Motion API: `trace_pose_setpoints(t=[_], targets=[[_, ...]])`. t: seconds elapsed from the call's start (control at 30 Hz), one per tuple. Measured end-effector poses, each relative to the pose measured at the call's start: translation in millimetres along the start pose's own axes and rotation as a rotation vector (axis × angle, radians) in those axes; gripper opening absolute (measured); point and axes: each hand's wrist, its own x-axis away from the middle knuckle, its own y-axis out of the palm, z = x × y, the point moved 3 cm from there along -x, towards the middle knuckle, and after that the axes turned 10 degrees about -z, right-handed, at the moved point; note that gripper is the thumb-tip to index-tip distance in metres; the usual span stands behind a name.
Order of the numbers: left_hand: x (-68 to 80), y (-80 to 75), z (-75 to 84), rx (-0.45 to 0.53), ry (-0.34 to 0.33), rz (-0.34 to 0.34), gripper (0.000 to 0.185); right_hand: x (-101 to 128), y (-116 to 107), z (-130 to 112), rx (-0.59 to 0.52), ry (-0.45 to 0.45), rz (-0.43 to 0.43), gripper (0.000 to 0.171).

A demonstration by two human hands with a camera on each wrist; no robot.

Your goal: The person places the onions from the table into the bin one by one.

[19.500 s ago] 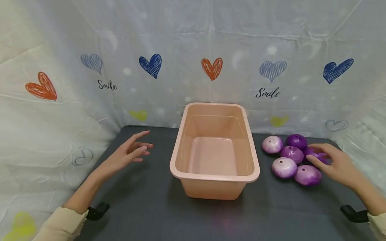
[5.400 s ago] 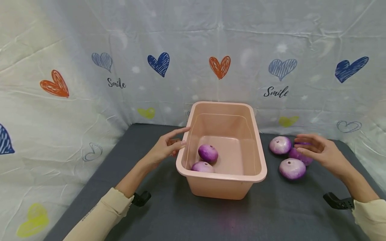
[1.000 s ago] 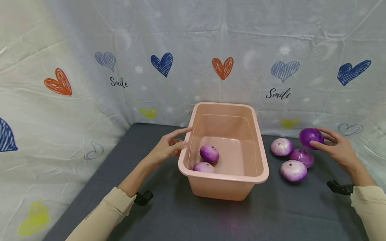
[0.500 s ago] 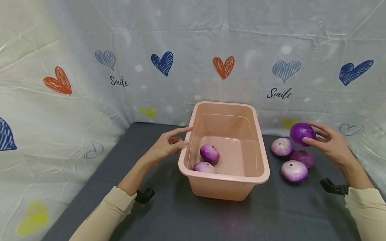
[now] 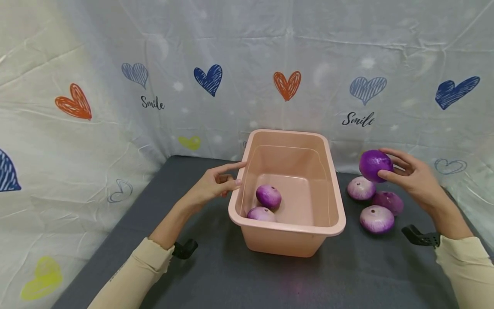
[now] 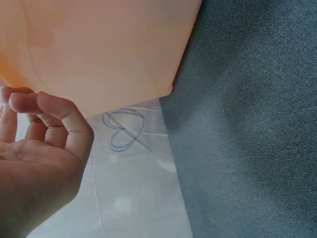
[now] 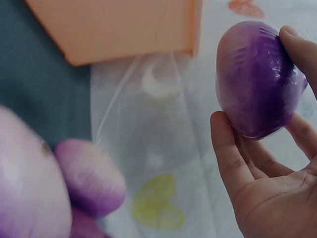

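My right hand (image 5: 418,184) holds a deep purple onion (image 5: 374,165) between thumb and fingers, raised over the onions on the right. In the right wrist view the glossy onion (image 7: 260,79) shows between thumb and fingertips. My left hand (image 5: 208,184) is at the left side of a peach plastic tub (image 5: 275,240), index fingertip at the rim and thumb close to the outer wall. From the left wrist, the hand (image 6: 44,134) shows bent fingers and nothing in the palm. Inside the tub lie two onions, one purple (image 5: 268,196) and one paler (image 5: 261,214).
On the dark cloth-covered table (image 5: 185,279), right of the tub, sit a pale onion (image 5: 361,189), a darker purple onion (image 5: 389,202) and a white-purple onion (image 5: 377,219), close together. A light curtain (image 5: 239,86) printed with hearts hangs behind and along the sides.
Over the last second my right hand has lifted the deep purple onion and carried it left and up. The left hand stays at the rim. Earlier, the tub held no onions.
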Motion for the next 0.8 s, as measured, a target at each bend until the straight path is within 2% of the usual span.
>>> trace_pose_setpoints(t=[0.1,0.47,0.8], targets=[[0.4,-1.1,0.4,-0.005,-0.01,0.005,0.054,-5.3,6.6,-10.6,0.047,-0.013,-0.004,0.056],[0.5,-2.2,4.2,0.0,-0.039,0.009,0.054,-28.7,32.1,-39.2,0.091,-0.04,-0.042,0.059],[1.2,-0.3,2.5,-0.004,-0.053,0.004,0.055,-52.6,58.5,-60.7,-0.007,-0.131,-0.129,0.057]])
